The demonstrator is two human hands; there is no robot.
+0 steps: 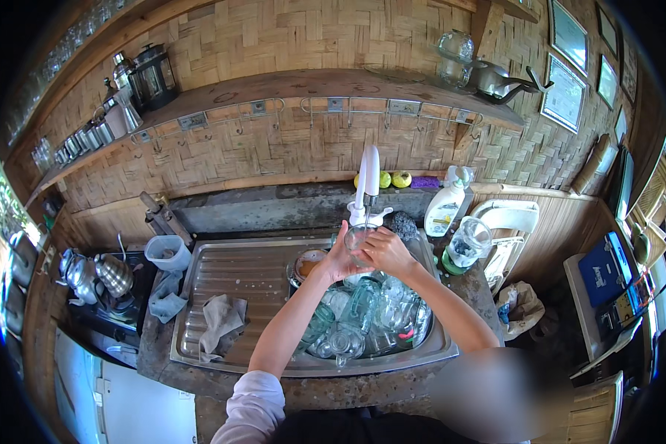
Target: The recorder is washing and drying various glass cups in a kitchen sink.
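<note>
Under the white faucet point(368, 177), my left hand point(339, 256) grips a clear drinking glass point(355, 237) by its side. My right hand point(387, 251) is at the same glass from the right, its fingers over the rim and partly hiding it. A thin stream of water seems to run from the spout into the glass. Below both hands, the steel sink point(447, 348) is heaped with glass jars, mugs and cups, among them a greenish glass jar point(362, 304) and a clear glass mug point(346, 343). A bowl with brownish content point(309, 265) is beside my left wrist.
A grey cloth point(222, 324) lies on the ribbed drainboard point(255, 283). Left of it stands a plastic tub point(167, 252). Right of the faucet are a dark scouring pad point(404, 225), a white spray bottle point(445, 208) and a glass jar point(466, 247). A wooden shelf point(311, 89) runs above.
</note>
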